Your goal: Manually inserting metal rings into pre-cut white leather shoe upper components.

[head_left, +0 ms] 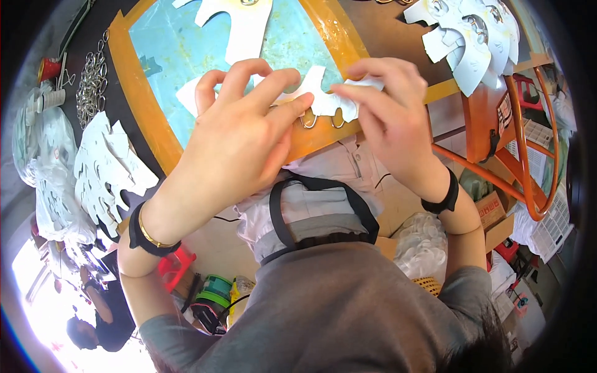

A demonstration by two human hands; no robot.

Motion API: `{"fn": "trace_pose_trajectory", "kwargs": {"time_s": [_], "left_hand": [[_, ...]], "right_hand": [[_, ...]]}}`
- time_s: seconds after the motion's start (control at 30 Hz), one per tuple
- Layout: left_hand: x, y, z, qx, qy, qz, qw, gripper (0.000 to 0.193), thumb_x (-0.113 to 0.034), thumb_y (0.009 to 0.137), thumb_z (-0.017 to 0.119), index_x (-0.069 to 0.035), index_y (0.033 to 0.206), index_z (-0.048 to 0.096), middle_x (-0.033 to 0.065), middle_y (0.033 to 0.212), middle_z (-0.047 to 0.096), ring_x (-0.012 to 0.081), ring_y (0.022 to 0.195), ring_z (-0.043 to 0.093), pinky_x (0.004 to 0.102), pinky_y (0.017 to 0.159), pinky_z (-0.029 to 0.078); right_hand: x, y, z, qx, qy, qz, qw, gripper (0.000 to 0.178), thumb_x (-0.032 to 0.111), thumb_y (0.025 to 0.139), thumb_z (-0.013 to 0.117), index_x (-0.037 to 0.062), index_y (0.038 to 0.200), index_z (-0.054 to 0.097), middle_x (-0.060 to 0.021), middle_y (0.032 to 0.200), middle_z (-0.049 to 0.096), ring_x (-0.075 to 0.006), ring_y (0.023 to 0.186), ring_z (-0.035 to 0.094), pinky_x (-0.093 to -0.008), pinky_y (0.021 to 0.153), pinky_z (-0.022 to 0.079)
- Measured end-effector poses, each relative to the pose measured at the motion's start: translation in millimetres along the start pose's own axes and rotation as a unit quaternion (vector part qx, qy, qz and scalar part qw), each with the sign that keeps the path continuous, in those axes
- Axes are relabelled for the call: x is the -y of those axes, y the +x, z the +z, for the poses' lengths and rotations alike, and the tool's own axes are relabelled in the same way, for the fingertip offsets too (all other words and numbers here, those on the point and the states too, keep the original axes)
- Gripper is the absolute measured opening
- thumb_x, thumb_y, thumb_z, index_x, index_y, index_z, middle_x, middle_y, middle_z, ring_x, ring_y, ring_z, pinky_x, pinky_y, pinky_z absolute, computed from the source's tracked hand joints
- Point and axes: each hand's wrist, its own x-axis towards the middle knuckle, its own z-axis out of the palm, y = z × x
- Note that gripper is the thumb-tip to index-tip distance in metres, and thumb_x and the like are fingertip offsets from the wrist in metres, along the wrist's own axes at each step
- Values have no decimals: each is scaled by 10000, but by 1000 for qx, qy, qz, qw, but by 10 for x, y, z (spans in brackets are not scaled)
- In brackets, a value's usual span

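Observation:
A white flat piece (328, 104) with curved cut-outs lies at the near edge of a blue work mat (163, 46). Two metal rings (308, 119) hang from its near edge. My left hand (245, 127) arches over the piece, its thumb pressing it beside the rings. My right hand (395, 109) is closed in a pinch on the piece's right part, where fingertips hide the exact grip. Another white cut piece (239, 28) with a metal ring lies farther up the mat.
Left on the dark table are a heap of metal rings (93, 81) and stacked white cut pieces (102, 168). More white pieces with rings (476, 37) pile up at the far right, near an orange metal frame (528, 180). Another person (109, 311) is at lower left.

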Motion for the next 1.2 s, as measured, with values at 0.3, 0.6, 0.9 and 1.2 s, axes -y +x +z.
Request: {"fn": "trace_pose_trajectory", "kwargs": {"time_s": [0.3, 0.6, 0.9, 1.2], "left_hand": [[-16, -35, 30, 18, 5, 25, 1000, 402, -46, 705, 636, -83, 1105, 623, 20, 1097, 580, 236, 1033, 511, 405, 890, 319], [35, -21, 31, 4, -49, 34, 998, 378, -11, 687, 630, -69, 1060, 617, 39, 1069, 611, 226, 1033, 542, 374, 869, 358], [-10, -54, 35, 10, -5, 35, 999, 389, -82, 701, 647, -107, 1088, 623, 11, 1105, 608, 219, 1048, 540, 378, 855, 337], [18, -48, 69, 32, -50, 26, 998, 453, -129, 694, 673, -74, 1135, 586, 21, 1090, 597, 207, 1057, 531, 379, 858, 339]], "right_hand": [[166, 11, 106, -7, -16, -59, 998, 223, 130, 667, 680, 113, 884, 631, 19, 897, 570, -174, 876, 524, -361, 821, 329], [67, 47, 97, -5, -75, -153, 985, 215, 134, 670, 606, 71, 875, 622, -1, 923, 571, -159, 912, 523, -346, 842, 350], [212, -82, 3, 54, -144, -158, 975, 219, 165, 710, 626, 46, 894, 634, -22, 1003, 577, -156, 1013, 492, -335, 865, 330], [211, -15, 82, 45, -147, -166, 974, 140, 164, 719, 612, 61, 810, 639, -23, 966, 572, -157, 973, 484, -325, 858, 328]]}}
